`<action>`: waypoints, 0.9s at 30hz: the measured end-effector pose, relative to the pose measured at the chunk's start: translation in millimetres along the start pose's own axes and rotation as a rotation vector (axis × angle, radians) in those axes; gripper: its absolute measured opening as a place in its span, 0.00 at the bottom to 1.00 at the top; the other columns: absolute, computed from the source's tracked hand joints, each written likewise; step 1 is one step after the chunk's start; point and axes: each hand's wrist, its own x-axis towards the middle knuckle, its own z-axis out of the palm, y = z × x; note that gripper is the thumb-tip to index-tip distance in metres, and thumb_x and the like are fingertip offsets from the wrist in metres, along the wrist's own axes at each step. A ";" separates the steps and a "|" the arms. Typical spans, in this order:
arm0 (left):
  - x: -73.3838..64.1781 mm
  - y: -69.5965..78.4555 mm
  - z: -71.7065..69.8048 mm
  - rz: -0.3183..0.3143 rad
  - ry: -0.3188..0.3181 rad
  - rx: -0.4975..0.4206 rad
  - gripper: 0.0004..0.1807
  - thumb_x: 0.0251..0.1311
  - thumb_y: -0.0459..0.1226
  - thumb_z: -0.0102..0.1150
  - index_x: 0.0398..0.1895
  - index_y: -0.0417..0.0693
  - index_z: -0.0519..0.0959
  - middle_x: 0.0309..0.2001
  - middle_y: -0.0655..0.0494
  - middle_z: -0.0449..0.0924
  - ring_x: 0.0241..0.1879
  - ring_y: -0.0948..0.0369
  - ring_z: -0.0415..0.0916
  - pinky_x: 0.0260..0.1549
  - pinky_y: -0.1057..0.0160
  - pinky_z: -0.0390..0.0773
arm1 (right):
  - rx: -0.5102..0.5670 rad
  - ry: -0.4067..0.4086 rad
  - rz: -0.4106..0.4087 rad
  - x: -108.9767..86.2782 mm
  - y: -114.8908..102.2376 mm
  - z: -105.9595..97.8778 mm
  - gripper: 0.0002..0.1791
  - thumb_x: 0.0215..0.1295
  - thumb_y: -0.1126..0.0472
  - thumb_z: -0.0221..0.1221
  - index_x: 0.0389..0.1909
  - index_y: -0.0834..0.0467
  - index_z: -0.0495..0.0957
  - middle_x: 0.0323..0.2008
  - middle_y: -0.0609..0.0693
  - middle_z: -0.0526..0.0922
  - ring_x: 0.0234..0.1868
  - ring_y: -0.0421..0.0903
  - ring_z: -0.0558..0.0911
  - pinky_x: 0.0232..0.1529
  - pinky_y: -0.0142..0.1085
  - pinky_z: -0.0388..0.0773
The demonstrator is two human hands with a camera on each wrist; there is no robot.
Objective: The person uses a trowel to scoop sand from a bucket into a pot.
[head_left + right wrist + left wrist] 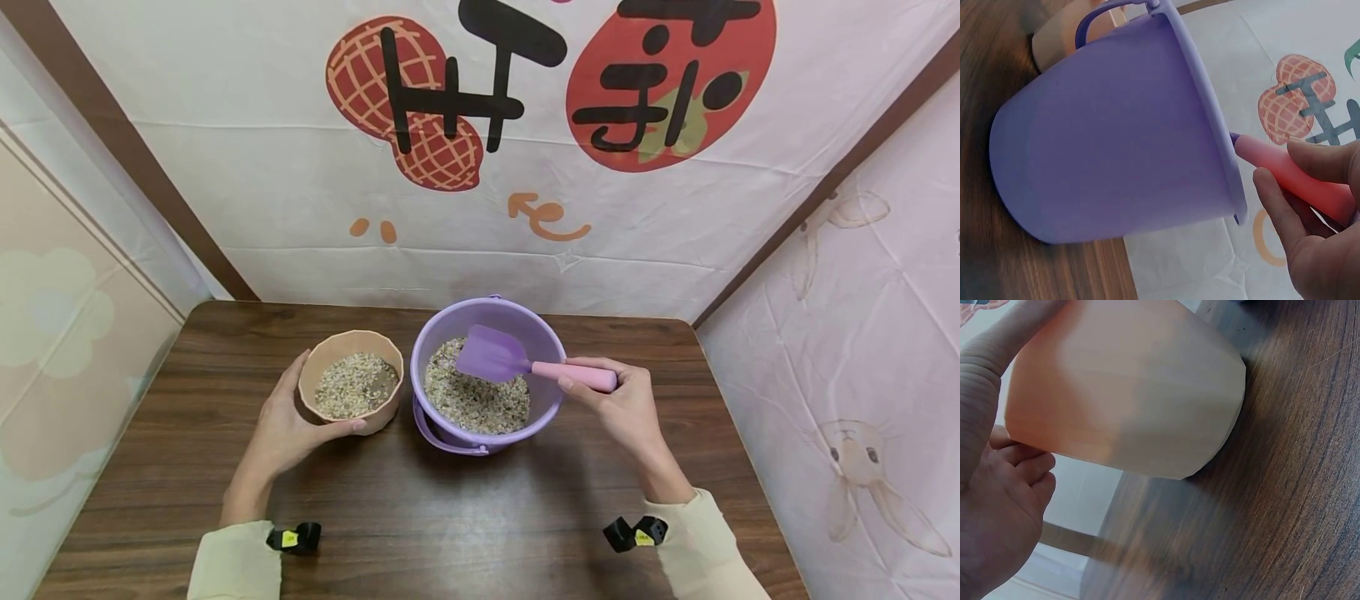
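- Purple scoop [495,357] up over the purple bucket [538,342], its blade above the pale, speckled grains [480,404] and its pink handle [573,375] crossing the right rim; whether the blade touches the grains, one cannot tell.
- Right hand [626,408] has that pink handle pinched between thumb and fingers, near its outer end.
- Over to the left hand [288,429]: it grips the peach faceted bowl [356,342], thumb along the near side, fingers curled round the far left.
- More grains fill the bottom of that bowl, just left of the bucket, a narrow gap between the rims.
- Bucket stands on the dark wooden table [465,533], its carry handle [442,442] hanging at the near left.
- Behind it all, a white backdrop [450,275] with red prints.
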 end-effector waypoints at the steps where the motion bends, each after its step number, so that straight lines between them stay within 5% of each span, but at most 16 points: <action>1: -0.2 0.1 0.0 0.001 0.001 0.002 0.74 0.33 0.51 0.88 0.83 0.51 0.48 0.76 0.37 0.55 0.71 0.36 0.56 0.62 0.28 0.60 | 0.003 0.003 0.006 -0.7 0.7 -1.1 0.21 0.57 0.63 0.75 0.50 0.66 0.85 0.42 0.55 0.89 0.47 0.45 0.86 0.42 0.31 0.82; 8: -0.2 -0.9 0.3 0.010 0.008 0.009 0.74 0.31 0.52 0.88 0.82 0.52 0.49 0.75 0.39 0.57 0.71 0.37 0.57 0.62 0.29 0.61 | 0.040 0.012 0.026 -3.4 3.6 -6.0 0.19 0.56 0.63 0.75 0.49 0.63 0.86 0.42 0.55 0.89 0.49 0.47 0.86 0.44 0.33 0.83; 15: 0.5 6.0 -4.3 0.019 -0.005 0.055 0.78 0.32 0.54 0.87 0.83 0.47 0.42 0.79 0.35 0.46 0.74 0.33 0.49 0.63 0.26 0.57 | 0.060 0.006 0.015 -4.3 5.9 -7.6 0.18 0.57 0.64 0.74 0.49 0.64 0.86 0.42 0.56 0.89 0.49 0.48 0.87 0.45 0.34 0.83; 21: 2.6 30.5 -5.2 0.077 -0.004 0.043 0.79 0.30 0.55 0.88 0.84 0.58 0.41 0.81 0.43 0.43 0.75 0.36 0.47 0.64 0.26 0.56 | 0.074 -0.021 0.013 -4.3 7.0 -8.4 0.19 0.59 0.63 0.73 0.50 0.67 0.86 0.41 0.57 0.89 0.53 0.49 0.85 0.50 0.35 0.82; 27: 5.1 61.6 8.0 0.146 -0.086 -0.043 0.79 0.27 0.53 0.89 0.83 0.68 0.43 0.80 0.46 0.45 0.77 0.43 0.46 0.67 0.30 0.55 | 0.063 -0.034 0.009 -4.5 7.8 -9.8 0.18 0.60 0.64 0.73 0.50 0.65 0.86 0.42 0.58 0.89 0.53 0.49 0.85 0.50 0.35 0.82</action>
